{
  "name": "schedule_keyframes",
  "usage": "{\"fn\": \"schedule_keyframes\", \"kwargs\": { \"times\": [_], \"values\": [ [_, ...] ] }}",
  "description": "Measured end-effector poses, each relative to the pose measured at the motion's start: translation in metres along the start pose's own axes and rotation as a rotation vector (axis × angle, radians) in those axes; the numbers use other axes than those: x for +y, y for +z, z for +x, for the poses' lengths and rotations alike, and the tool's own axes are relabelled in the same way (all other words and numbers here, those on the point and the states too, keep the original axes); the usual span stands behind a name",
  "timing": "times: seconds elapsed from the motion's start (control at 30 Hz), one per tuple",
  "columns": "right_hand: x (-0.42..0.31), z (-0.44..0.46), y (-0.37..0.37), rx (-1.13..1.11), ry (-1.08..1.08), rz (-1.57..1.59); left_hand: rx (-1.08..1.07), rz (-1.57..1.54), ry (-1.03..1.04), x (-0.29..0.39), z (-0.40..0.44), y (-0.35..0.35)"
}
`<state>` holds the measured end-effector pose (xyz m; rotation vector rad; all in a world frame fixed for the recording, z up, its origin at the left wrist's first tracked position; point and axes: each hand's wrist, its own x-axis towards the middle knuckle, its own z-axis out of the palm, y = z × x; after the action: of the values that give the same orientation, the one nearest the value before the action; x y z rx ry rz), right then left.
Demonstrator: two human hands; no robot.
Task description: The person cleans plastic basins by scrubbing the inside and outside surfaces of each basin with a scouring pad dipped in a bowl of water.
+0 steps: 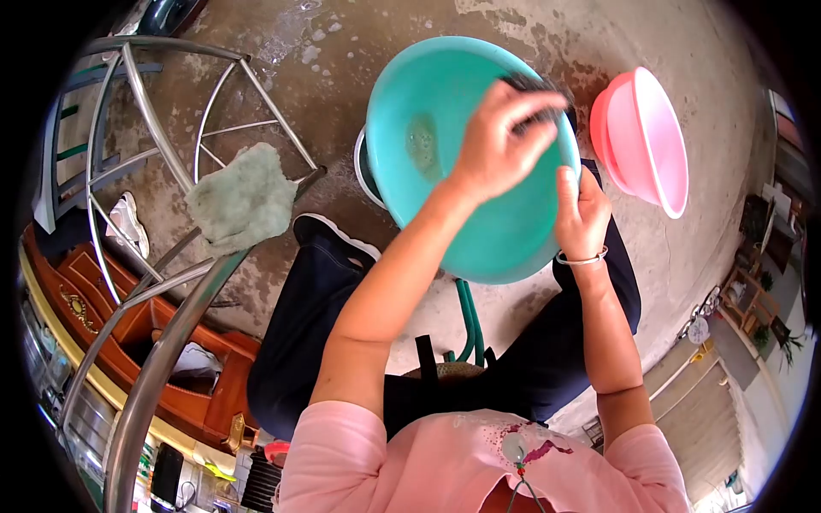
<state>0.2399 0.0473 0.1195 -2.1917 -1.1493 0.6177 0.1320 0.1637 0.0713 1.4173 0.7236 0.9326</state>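
A large teal basin [466, 231] is tilted over my knees, with a small patch of suds and water on its inner wall. My left hand [503, 141] reaches across the basin, its fingers closed round a dark scrubber [539, 85] against the upper right rim. Lower on the same rim, my right hand [583, 212], with a bracelet at the wrist, grips the basin's right side, thumb on the inside. Part of a white-rimmed container [368, 171] shows behind the basin's left edge.
Pink basins [658, 141], one within another, stand tilted at the right. On the left, a pale green cloth [242, 198] lies over a metal frame [154, 120]. A wooden cabinet [214, 402] and a white shoe [128, 224] are beyond it. The concrete floor [547, 26] looks wet in patches.
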Motion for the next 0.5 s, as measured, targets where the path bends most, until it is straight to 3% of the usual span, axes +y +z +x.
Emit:
{"fn": "schedule_keyframes", "kwargs": {
  "times": [0.07, 0.13, 0.17, 0.2, 0.3, 0.4, 0.5],
  "values": [
    [0.010, 0.001, -0.004, 0.046, -0.002, 0.149, -0.145, -0.042, 0.016, 0.012, -0.022, 0.010],
    [0.006, 0.013, -0.006, -0.013, 0.252, 0.702, -0.281, -0.284, -0.153, 0.018, -0.047, 0.020],
    [0.028, 0.018, -0.014, -0.115, 0.252, 0.672, -0.325, -0.306, -0.204, 0.017, -0.060, 0.023],
    [-0.005, 0.017, -0.011, 0.074, 0.346, 0.601, -0.372, -0.331, -0.255, 0.016, -0.068, 0.024],
    [0.012, 0.016, -0.011, -0.005, 0.236, 0.295, -0.524, -0.141, -0.093, -0.002, -0.087, 0.017],
    [-0.004, 0.019, -0.020, -0.018, 0.135, 0.208, -0.730, 0.040, -0.197, -0.040, -0.143, 0.018],
    [-0.004, 0.019, -0.018, -0.012, 0.031, 0.138, -0.639, 0.418, -0.302, -0.090, -0.179, -0.013]
  ]
}}
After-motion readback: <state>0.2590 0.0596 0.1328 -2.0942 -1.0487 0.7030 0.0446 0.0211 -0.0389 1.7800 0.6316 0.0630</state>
